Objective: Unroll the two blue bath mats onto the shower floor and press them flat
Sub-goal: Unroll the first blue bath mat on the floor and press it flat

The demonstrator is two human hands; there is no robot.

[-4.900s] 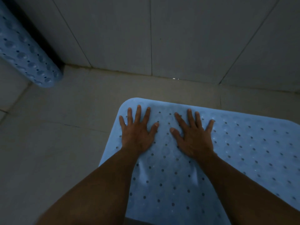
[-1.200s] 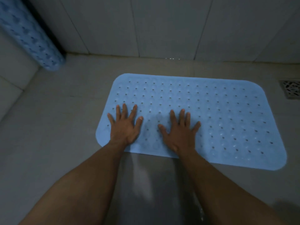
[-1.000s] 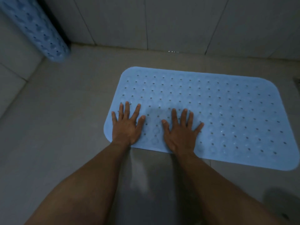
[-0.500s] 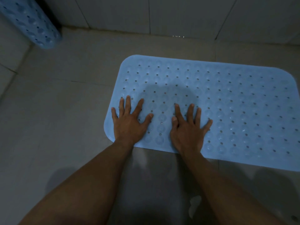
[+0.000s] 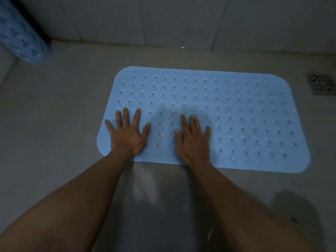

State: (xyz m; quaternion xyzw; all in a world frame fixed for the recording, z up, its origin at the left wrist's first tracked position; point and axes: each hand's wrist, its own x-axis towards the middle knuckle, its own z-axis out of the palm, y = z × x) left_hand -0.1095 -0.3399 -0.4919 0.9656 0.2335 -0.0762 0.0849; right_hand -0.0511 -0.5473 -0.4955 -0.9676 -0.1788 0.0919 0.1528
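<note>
Left hand [image 5: 127, 137] and right hand [image 5: 193, 142], fingers straight and spread, press the near edge of the unrolled mat [image 5: 227, 115]. If the shower floor [image 5: 54, 124] is wet, we risk skidding it. Its unpressed right half may lift. The rolled mat [image 5: 21, 37] in the far-left corner may curl back.

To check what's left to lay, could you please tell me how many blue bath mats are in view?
2. The unrolled mat lies flat on the floor; the rolled mat is in the far-left corner, partly out of frame.
</note>
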